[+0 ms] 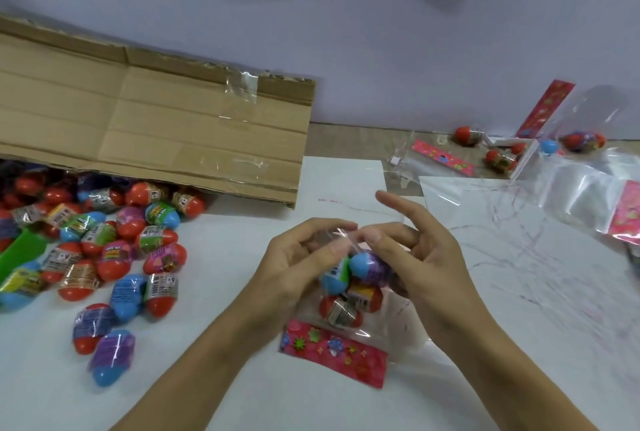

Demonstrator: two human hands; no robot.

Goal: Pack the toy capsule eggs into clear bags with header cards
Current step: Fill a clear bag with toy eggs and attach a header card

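A clear bag [394,326] with a red flowered header card [332,356] at its near end lies in front of me, holding several capsule eggs [349,295] in blue, purple and red. My left hand [304,264] and my right hand [415,257] both pinch the bag's far open end above the eggs. A heap of loose capsule eggs [104,250] spreads over the white table [214,292] at the left.
A flattened cardboard box [149,126] leans against the wall at the back left, over the egg heap. At the right lie a stack of clear bags [588,188] with header cards, a few loose eggs [498,157] and another header card [545,108] standing up.
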